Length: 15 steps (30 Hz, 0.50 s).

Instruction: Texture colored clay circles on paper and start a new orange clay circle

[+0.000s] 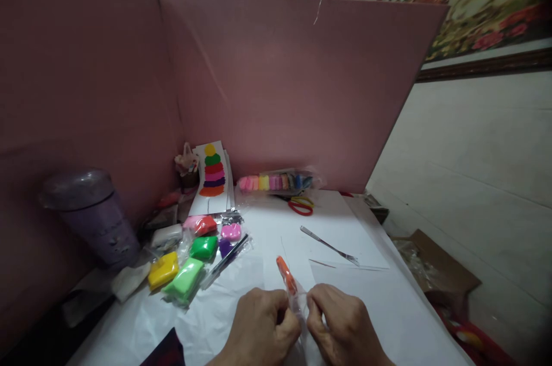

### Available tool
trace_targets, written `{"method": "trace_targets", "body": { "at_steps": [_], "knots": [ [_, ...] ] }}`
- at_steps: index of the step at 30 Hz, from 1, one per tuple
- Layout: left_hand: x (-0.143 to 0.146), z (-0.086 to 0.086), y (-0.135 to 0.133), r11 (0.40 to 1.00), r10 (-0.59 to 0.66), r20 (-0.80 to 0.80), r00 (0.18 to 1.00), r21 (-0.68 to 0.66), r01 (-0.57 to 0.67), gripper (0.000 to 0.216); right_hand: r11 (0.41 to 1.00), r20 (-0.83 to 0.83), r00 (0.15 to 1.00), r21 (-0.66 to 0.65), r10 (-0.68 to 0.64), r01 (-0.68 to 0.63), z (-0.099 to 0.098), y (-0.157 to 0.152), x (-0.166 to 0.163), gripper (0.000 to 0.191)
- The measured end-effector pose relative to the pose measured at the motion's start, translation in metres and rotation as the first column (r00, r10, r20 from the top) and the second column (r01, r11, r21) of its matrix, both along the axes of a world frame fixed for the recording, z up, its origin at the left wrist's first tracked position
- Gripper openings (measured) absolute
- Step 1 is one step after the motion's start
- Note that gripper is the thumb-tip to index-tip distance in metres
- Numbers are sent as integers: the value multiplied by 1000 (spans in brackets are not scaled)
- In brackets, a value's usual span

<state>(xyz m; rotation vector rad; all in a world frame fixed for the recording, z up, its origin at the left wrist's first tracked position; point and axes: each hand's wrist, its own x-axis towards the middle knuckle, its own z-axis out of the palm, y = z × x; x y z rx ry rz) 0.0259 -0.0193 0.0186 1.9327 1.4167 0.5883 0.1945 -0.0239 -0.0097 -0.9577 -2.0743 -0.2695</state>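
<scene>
A clear plastic packet with orange modelling clay (286, 275) in its far end lies between my two hands, above the white table. My left hand (264, 320) is closed, thumb and fingers pinching the near part of the packet from the left. Opposite it, my right hand (338, 320) pinches the packet's right edge with thumb and forefinger. To the left lie packets of clay: yellow (163, 271), light green (185, 281), green (203, 247), red (205, 226), pink (231, 232) and purple (225, 247).
A fork (330, 245) lies beyond my right hand, with scissors (301, 205) behind it. A long pack of coloured clay (276, 182) rests by the pink partition (276, 84). At left stand a purple tumbler (97, 222) and a card with a coloured stacked tower (211, 176).
</scene>
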Motion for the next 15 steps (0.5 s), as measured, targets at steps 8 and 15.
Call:
{"method": "trace_targets", "body": {
  "at_steps": [8, 15],
  "knots": [
    [0, -2, -2, 999, -39, 27, 999, -15, 39, 22, 981, -132, 975, -60, 177, -186, -2, -5, -1, 18],
    [-1, -2, -1, 993, -114, 99, 989, 16, 113, 22, 973, 4, 977, -96, 211, -210, 4, -7, 1, 49]
  ]
}}
